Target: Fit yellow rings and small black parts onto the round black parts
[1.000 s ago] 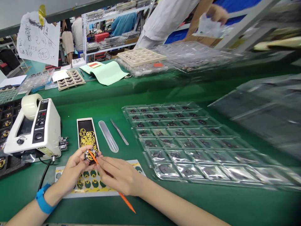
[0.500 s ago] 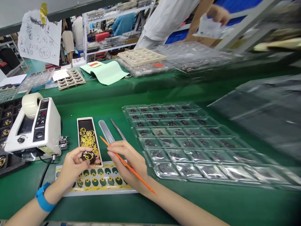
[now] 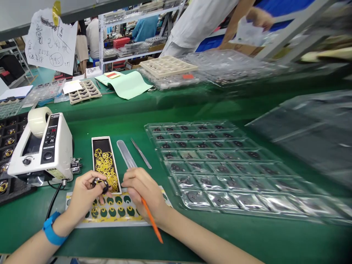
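Note:
My left hand [image 3: 87, 192], a blue band on its wrist, pinches a small round black part [image 3: 100, 185] between fingers and thumb. In my right hand [image 3: 145, 190], fingers wrap round a slim orange stick [image 3: 153, 220]. Its rear end points down toward me, and its other end is hidden in the fist. Both hands hover over a sheet of yellow-edged stickers [image 3: 121, 217] with rows of cut-out shapes. Just beyond the left hand lies a narrow white-edged box [image 3: 92, 152] holding a heap of thin yellow rings [image 3: 106, 165].
A white tape dispenser [image 3: 59, 143] stands left, beside a black tray of parts [image 3: 16, 194]. Metal tweezers [image 3: 141, 153] and a clear flat strip [image 3: 125, 154] lie centrally. Right is a clear compartment tray [image 3: 209, 154] of dark parts. A person's hand [image 3: 260, 18] shows behind the bench.
The orange stick has swung steeper in my right hand, and its front end no longer shows. The black part has tilted in my left hand, hiding its yellow ring.

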A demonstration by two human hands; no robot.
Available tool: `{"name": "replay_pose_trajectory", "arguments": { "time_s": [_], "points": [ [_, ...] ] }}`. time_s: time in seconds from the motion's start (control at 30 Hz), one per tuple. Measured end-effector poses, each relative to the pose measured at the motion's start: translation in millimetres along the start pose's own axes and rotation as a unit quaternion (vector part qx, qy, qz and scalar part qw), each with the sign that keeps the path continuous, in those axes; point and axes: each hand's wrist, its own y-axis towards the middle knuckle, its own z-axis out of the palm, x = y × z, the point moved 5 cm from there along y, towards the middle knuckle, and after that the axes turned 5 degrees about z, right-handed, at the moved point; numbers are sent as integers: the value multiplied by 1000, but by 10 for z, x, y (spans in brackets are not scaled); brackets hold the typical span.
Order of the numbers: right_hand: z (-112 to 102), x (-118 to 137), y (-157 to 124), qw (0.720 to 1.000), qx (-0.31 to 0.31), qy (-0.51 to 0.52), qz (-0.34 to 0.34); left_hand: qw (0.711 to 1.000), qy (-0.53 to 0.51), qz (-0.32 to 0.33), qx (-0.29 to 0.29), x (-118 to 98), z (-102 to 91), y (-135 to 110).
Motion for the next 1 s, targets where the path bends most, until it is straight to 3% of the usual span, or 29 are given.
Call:
{"name": "replay_pose_trajectory", "arguments": {
  "time_s": [0.17,0.3,0.57,0.77,1.0],
  "points": [
    [158,95,-16,997,20,-68,11,999,15,29,-1,23,50,-29],
    [220,31,-26,997,14,-52,61,997,46,60,17,47,80,-70],
    [245,-78,-27,991,37,-5,130,958,229,162,55,45,106,-158],
    [253,-84,15,988,43,44,139,954,254,145,65,48,135,-175],
    [185,-60,51,967,61,186,160,946,283,156,14,46,-2,-110]
  ]
}}
